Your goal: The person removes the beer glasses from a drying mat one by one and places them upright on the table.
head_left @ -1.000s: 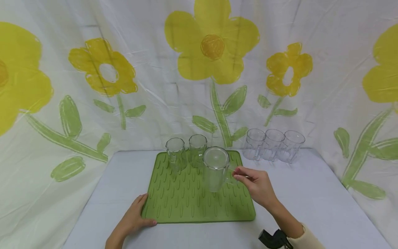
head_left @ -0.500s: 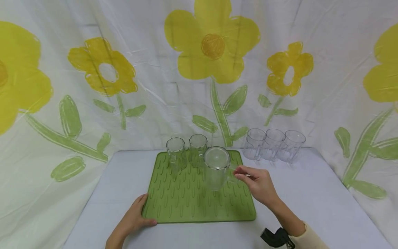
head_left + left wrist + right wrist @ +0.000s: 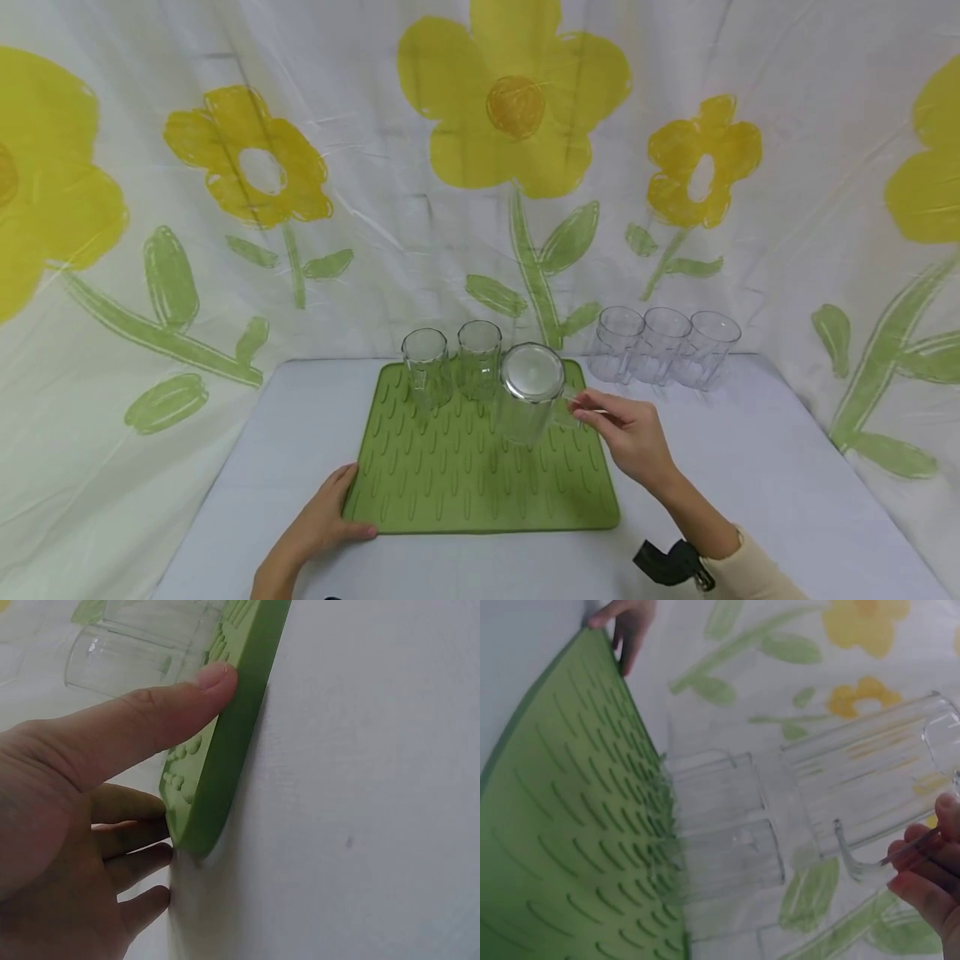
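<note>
Green mat (image 3: 483,500), upside-down mug (image 3: 522,414) over it at 10 o'clock from the right hand (image 3: 628,435).
Mug's long axis runs roughly 12-to-6 in head view, base up (slight tilt); left hand (image 3: 322,515), farther off, fingers relaxed, rests at the mat's 8 o'clock corner; right hand, nearer, pinches the handle (image 3: 564,412).

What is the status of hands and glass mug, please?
Right hand pinching glass mug by handle, clear of green drying mat. Left hand touching mat's near left corner. Two glass mugs at mat's back, possible obstacles.
</note>
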Demonstrator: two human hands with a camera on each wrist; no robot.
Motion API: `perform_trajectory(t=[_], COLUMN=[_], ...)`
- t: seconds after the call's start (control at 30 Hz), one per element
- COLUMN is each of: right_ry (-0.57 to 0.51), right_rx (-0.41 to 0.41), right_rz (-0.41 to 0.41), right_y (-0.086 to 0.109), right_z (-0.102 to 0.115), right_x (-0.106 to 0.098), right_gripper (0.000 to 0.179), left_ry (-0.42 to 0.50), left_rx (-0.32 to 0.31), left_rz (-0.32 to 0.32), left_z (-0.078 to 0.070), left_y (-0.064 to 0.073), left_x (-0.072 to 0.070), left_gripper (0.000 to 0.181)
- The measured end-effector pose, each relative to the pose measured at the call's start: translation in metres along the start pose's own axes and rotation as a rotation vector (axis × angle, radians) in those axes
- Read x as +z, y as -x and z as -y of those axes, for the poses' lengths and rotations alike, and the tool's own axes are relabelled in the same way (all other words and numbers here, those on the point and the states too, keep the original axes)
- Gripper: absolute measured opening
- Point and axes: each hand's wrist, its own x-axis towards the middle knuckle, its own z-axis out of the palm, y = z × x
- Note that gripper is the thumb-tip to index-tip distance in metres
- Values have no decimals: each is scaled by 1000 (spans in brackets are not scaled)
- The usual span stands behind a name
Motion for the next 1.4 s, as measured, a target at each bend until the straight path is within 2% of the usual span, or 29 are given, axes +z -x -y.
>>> perform_trajectory(t=[0.13, 0.4, 0.57, 0.67, 0.8, 0.9, 1.03, 1.17, 1.3, 1.4], right_ry=[17, 90, 119, 136, 149, 160, 196, 218, 225, 243], right_rx=[-15, -58, -106, -138, -130, -150, -206, -228, -286, -356], right_rz=[2, -10, -22, -29, -21, -25, -46, -56, -58, -60], right_y=[-1, -3, -4, -5, -5, -6, -7, -7, -8, -9], right_z=[-2, -3, -5, -6, -6, -7, -7, -8, -10, -13], right_x=[-1, -1, -1, -1, -1, -1, -1, -3, -4, -3], right_gripper=[24, 25, 28, 30, 31, 32, 35, 34, 14, 27], left_ry=[10, 10, 47, 82, 139, 197, 318, 423, 455, 474], left_rx=[2, 18, 7, 23, 63, 105, 151, 164, 173, 207], left_rz=[-9, -84, -97, -103, -104, -84, -14, 52, 88, 126], left_z=[-2, -9, -21, -31, -46, -57, -71, -86, -99, -108], left_y=[0, -4, -8, -9, -9, -9, -13, -16, -20, -25], left_x=[0, -1, -4, -5, -6, -8, -12, -15, -19, -23], left_gripper=[113, 100, 89, 83, 77, 72, 68, 64, 57, 56])
